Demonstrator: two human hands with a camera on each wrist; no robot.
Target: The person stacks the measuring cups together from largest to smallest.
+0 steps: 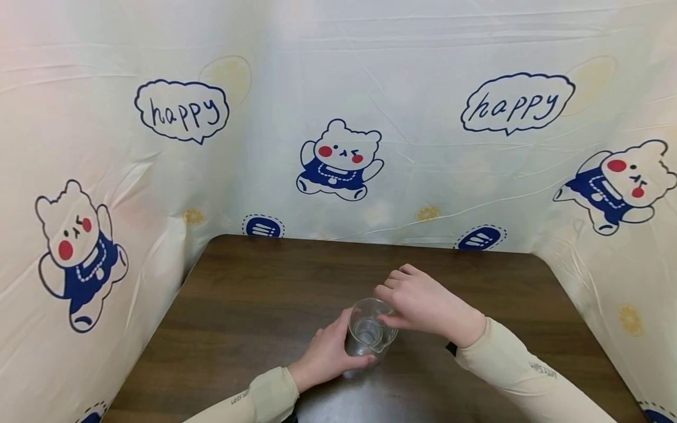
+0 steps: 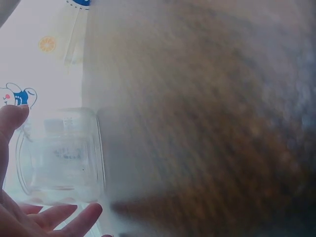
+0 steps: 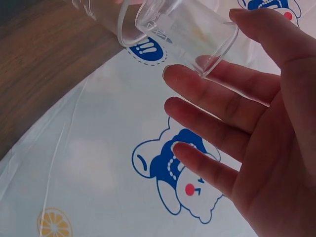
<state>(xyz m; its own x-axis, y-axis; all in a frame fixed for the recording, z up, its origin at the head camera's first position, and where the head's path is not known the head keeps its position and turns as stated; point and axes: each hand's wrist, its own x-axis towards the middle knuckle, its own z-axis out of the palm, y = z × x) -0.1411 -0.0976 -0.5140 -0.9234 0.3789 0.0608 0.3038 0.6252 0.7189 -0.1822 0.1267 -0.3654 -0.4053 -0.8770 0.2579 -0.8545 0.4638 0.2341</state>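
Observation:
A clear glass beaker (image 1: pixel 357 348) stands on the brown table, and my left hand (image 1: pixel 329 352) grips it round the side, thumb and fingers on opposite sides. The left wrist view shows the beaker (image 2: pixel 61 165) side-on between thumb and fingers. At its mouth is a smaller clear beaker (image 3: pixel 182 34) with white print. My right hand (image 1: pixel 418 302) comes from above and pinches the smaller one's rim between thumb and forefinger; the other fingers (image 3: pixel 212 126) are extended apart from the glass. How deep the small beaker sits is unclear through the transparent walls.
The wooden table (image 1: pixel 264 282) has rounded far corners. Pale curtain cloth (image 1: pixel 412 70) printed with bears, lemon slices and "happy" bubbles hangs round the back and both sides, close to the table edges.

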